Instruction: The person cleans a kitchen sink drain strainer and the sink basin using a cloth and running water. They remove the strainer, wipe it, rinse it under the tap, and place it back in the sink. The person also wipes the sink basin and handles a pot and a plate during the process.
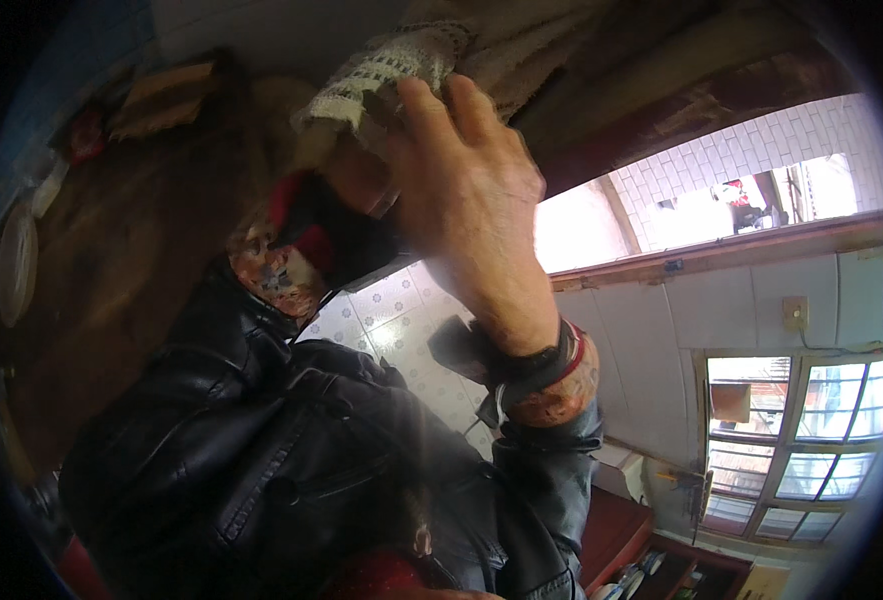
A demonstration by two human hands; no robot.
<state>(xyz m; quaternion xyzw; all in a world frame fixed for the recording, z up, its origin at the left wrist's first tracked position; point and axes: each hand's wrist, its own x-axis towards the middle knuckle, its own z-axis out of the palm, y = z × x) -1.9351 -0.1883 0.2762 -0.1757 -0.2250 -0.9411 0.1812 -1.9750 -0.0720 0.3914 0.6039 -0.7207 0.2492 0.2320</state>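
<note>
A white knitted or woven cloth (389,67) with dark patterned bands lies at the top of the view, bunched and partly in shadow. My right hand (479,180) is raised in front of it, back towards me, with bent fingers pressed on the cloth's lower edge; its thumb is hidden. Darker and blurred, my left hand (355,169) is just beside it, under the cloth's near end. Its fingers are mostly hidden by shadow and by the right hand. A black and red strap (310,221) wraps the left wrist, and a black strap (539,367) the right.
Brown fabric (531,45) hangs beyond the cloth, along a dark wooden edge (681,112). A brown wooden tabletop (111,247) is at left, with a cardboard piece (163,101) and a round pale lid (17,262). A barred window (794,442) and red cabinet (617,525) are at right.
</note>
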